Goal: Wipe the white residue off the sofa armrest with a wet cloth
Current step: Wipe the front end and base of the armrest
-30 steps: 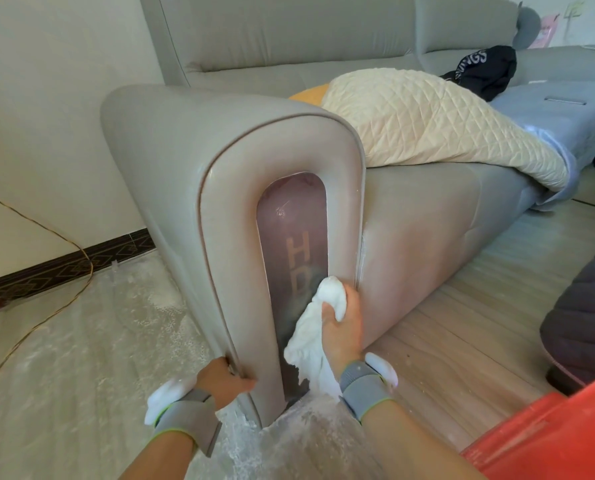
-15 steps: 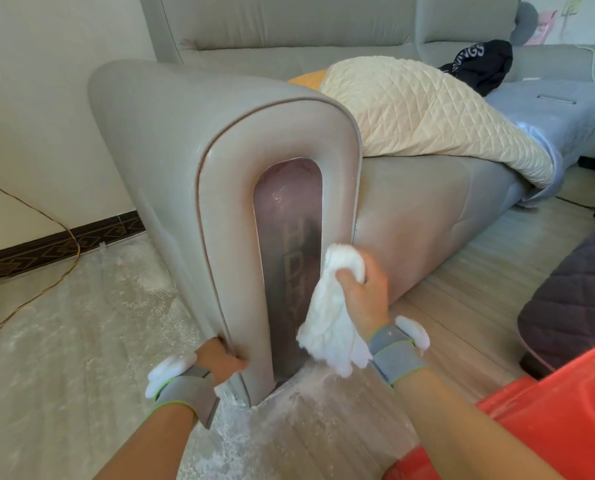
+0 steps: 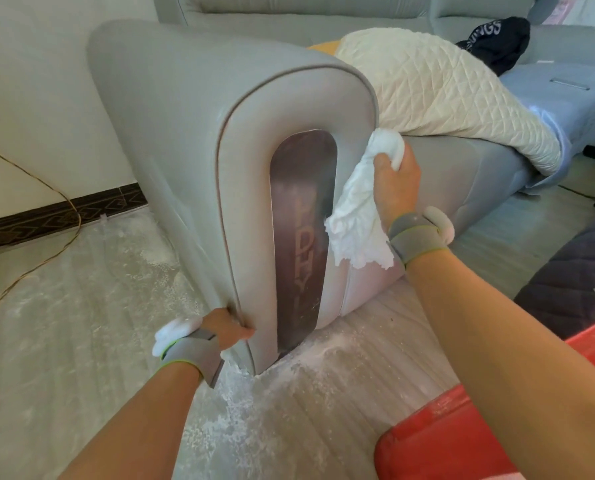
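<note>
Bright, even daylight fills the room — it appears strongest from the upper right, where the pale blue sofa seat cover (image 3: 566, 95) looks washed out. Shadows are soft and faint. The glossy dark brown panel (image 3: 301, 230) in the grey armrest shows a hazy sheen. Wide-angle bending curves the edges — fine detail is slightly soft throughout.

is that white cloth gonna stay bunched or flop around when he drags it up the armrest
Probably floppy: the white cloth hangs in crumpled folds below the right hand, which grips only its top. The loose tail likely trails over the armrest. It looks light, perhaps clingy if wet.
</note>
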The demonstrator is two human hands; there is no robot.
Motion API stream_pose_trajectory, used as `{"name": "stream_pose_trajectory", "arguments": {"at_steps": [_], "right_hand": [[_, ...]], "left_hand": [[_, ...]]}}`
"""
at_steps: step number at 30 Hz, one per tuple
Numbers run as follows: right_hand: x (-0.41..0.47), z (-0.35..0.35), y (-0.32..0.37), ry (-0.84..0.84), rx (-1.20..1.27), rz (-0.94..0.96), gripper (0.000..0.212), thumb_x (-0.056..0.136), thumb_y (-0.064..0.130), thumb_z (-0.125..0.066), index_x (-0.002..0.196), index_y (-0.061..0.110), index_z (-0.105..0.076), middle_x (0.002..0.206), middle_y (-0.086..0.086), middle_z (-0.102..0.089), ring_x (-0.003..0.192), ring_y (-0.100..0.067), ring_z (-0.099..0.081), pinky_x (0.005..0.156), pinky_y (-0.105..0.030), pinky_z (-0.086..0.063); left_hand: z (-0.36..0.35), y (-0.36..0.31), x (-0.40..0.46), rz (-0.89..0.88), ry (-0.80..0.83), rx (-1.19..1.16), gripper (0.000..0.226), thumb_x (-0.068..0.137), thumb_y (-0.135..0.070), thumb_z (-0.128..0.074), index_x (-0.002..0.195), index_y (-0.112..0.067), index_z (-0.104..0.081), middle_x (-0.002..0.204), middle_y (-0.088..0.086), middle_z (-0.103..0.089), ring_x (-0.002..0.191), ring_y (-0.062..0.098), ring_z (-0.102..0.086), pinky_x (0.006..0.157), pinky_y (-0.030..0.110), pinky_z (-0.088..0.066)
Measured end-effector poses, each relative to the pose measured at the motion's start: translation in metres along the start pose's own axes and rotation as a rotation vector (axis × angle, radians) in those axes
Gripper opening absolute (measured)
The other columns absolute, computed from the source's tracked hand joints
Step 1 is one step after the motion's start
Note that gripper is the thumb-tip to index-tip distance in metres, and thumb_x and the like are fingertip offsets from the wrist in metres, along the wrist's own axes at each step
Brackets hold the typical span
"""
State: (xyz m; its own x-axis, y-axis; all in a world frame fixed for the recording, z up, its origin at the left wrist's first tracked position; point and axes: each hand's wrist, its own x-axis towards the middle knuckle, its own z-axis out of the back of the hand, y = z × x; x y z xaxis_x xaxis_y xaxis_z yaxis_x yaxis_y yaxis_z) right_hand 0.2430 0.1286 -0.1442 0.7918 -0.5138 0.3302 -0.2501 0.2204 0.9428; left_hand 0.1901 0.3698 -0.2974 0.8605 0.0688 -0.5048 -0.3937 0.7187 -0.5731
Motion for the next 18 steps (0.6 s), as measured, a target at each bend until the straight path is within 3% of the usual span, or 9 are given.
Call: {"name": "stream_pose_trajectory", "arguments": {"at_steps": [2, 4, 6, 9, 11, 12, 13, 16, 18], "right_hand": [[-0.002, 0.002, -0.006, 0.027, -0.015, -0.009, 0.042, 0.088, 0.008, -0.045, 0.130, 0.010, -0.049, 0.128, -0.005, -0.056, 0.117, -0.016, -0.051, 0.102, -0.026, -0.039], [-0.012, 0.009, -0.018, 0.073, -0.101, -0.052, 0.042, 0.088, 0.011, -0.048, 0.130, 0.009, -0.050, 0.128, -0.008, -0.056, 0.117, -0.021, -0.052, 0.103, -0.033, -0.041], [-0.028, 0.014, -0.034, 0.188, -0.251, -0.046, 0.037, 0.088, 0.011, -0.052, 0.124, 0.008, -0.055, 0.123, -0.011, -0.059, 0.114, -0.025, -0.054, 0.101, -0.037, -0.042], [-0.068, 0.011, -0.061, 0.484, -0.406, -0.035, 0.031, 0.084, 0.004, -0.056, 0.114, 0.006, -0.064, 0.115, -0.011, -0.063, 0.105, -0.019, -0.056, 0.093, -0.026, -0.041], [-0.093, 0.007, -0.083, 0.525, -0.411, -0.136, 0.029, 0.084, 0.003, -0.055, 0.112, 0.007, -0.064, 0.107, -0.012, -0.065, 0.096, -0.021, -0.057, 0.082, -0.025, -0.041], [-0.102, 0.007, -0.094, 0.497, -0.409, -0.203, 0.029, 0.084, 0.005, -0.054, 0.111, 0.009, -0.063, 0.104, -0.012, -0.064, 0.094, -0.024, -0.057, 0.080, -0.027, -0.042], [-0.110, 0.007, -0.108, 0.454, -0.402, -0.274, 0.030, 0.085, 0.009, -0.052, 0.113, 0.013, -0.061, 0.103, -0.010, -0.061, 0.094, -0.026, -0.056, 0.080, -0.029, -0.043], [-0.129, 0.005, -0.143, 0.276, -0.330, -0.520, 0.039, 0.086, 0.013, -0.051, 0.125, 0.017, -0.052, 0.115, -0.010, -0.056, 0.105, -0.030, -0.052, 0.092, -0.036, -0.043], [-0.142, 0.003, -0.161, 0.210, -0.235, -0.619, 0.037, 0.085, 0.008, -0.050, 0.122, 0.016, -0.053, 0.119, -0.014, -0.056, 0.101, -0.029, -0.052, 0.092, -0.038, -0.043]], "left_hand": [[0.001, 0.002, 0.003, -0.007, 0.029, 0.006, 0.051, 0.083, -0.029, -0.067, 0.119, 0.002, -0.049, 0.120, 0.025, -0.058, 0.115, 0.041, -0.053, 0.064, 0.032, -0.040], [0.002, 0.002, 0.003, -0.014, 0.044, -0.001, 0.050, 0.082, -0.028, -0.067, 0.118, 0.002, -0.049, 0.102, 0.022, -0.062, 0.099, 0.041, -0.059, 0.061, 0.036, -0.043], [0.000, 0.001, 0.002, -0.022, 0.032, -0.015, 0.049, 0.083, -0.027, -0.066, 0.119, 0.003, -0.049, 0.089, 0.014, -0.059, 0.086, 0.031, -0.057, 0.064, 0.034, -0.046], [-0.007, 0.006, 0.002, -0.021, 0.051, -0.012, 0.056, 0.087, -0.027, -0.062, 0.128, 0.004, -0.040, 0.109, 0.020, -0.057, 0.106, 0.040, -0.057, 0.074, 0.037, -0.048], [-0.009, 0.014, 0.004, 0.024, 0.082, -0.022, 0.069, 0.087, -0.027, -0.062, 0.140, 0.000, -0.027, 0.128, 0.029, -0.051, 0.112, 0.045, -0.054, 0.061, 0.037, -0.047], [-0.009, 0.019, 0.003, 0.051, 0.101, -0.035, 0.074, 0.087, -0.027, -0.063, 0.143, -0.003, -0.023, 0.136, 0.031, -0.043, 0.105, 0.045, -0.057, 0.057, 0.037, -0.046], [-0.010, 0.023, 0.004, 0.066, 0.115, -0.049, 0.077, 0.086, -0.028, -0.063, 0.145, -0.006, -0.020, 0.140, 0.030, -0.039, 0.101, 0.043, -0.059, 0.060, 0.040, -0.049], [-0.016, 0.034, 0.005, 0.054, 0.111, -0.030, 0.076, 0.087, -0.033, -0.062, 0.145, -0.007, -0.022, 0.143, 0.017, -0.041, 0.123, 0.036, -0.049, 0.099, 0.045, -0.046], [-0.022, 0.038, 0.008, 0.026, 0.092, 0.004, 0.072, 0.087, -0.035, -0.061, 0.144, -0.006, -0.027, 0.142, 0.013, -0.043, 0.127, 0.032, -0.046, 0.105, 0.042, -0.041]]}}
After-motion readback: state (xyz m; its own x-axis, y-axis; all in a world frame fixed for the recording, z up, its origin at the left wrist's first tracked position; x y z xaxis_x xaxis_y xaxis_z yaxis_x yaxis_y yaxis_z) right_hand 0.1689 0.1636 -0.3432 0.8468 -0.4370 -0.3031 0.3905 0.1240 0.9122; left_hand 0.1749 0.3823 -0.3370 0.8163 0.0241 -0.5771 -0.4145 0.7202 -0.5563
